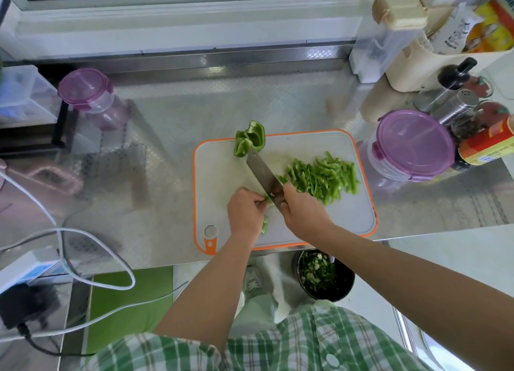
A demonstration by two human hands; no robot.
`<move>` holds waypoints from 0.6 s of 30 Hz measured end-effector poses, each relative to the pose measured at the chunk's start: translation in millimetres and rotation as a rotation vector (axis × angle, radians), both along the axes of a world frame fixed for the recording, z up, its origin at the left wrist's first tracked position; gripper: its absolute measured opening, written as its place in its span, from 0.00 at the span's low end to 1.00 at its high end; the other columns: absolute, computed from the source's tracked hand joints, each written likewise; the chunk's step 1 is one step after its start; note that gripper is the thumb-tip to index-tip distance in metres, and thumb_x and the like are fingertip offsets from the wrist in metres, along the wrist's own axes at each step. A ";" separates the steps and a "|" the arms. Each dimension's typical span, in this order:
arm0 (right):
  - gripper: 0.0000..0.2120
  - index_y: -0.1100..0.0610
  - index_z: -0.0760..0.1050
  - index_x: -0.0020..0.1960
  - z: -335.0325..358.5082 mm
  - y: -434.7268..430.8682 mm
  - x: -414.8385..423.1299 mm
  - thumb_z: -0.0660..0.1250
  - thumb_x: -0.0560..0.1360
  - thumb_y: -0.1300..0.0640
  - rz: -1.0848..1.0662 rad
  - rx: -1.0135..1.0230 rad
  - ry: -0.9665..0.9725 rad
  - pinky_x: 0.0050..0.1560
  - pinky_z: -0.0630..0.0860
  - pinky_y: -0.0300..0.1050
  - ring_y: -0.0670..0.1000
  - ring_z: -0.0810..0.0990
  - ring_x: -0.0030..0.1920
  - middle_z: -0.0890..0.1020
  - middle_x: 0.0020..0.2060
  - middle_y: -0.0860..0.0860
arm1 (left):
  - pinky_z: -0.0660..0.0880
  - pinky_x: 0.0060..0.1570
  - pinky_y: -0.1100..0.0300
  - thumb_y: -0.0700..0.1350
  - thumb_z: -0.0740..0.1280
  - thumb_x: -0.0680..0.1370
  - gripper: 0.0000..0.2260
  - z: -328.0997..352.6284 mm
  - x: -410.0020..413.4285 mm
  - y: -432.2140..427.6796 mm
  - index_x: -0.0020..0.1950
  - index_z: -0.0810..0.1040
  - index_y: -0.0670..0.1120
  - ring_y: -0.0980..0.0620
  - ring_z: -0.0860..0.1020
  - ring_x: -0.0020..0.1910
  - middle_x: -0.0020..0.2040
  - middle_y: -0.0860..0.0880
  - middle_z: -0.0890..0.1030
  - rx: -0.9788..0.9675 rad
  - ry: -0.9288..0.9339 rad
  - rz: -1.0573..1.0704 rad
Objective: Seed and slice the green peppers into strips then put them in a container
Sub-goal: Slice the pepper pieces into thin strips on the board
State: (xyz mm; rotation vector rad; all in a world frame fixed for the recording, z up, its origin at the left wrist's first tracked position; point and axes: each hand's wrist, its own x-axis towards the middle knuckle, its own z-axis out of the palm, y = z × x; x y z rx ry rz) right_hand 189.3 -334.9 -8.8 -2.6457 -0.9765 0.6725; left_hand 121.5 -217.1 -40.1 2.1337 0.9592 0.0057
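Head view, left hand (246, 212) pinching pepper piece (265, 225), knife (262, 173) alongside (right hand (301, 214) grips it)

Over on the left, white cable (63, 248) looping across the shiny metal surface (167, 114), black plug (25, 304) below. Far right, metal shaker (459, 105) beside dark-capped bottle (452, 77). Green mat (130, 301) down on the floor.

Bare cutting board (219, 187) left of knife (260, 169), pepper strips (322, 178) heaped right, lidded container (411, 145) beyond edge
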 end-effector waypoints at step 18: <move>0.08 0.55 0.57 0.48 -1.3 1.7 -4.3 0.56 0.80 0.57 -0.043 0.080 0.028 0.31 0.66 0.49 0.59 0.70 0.32 0.71 0.32 0.54 | 0.65 0.38 0.63 0.47 0.78 0.69 0.07 -4.4 0.6 1.8 0.43 0.87 0.45 0.48 0.81 0.41 0.41 0.47 0.85 -0.042 -0.035 0.077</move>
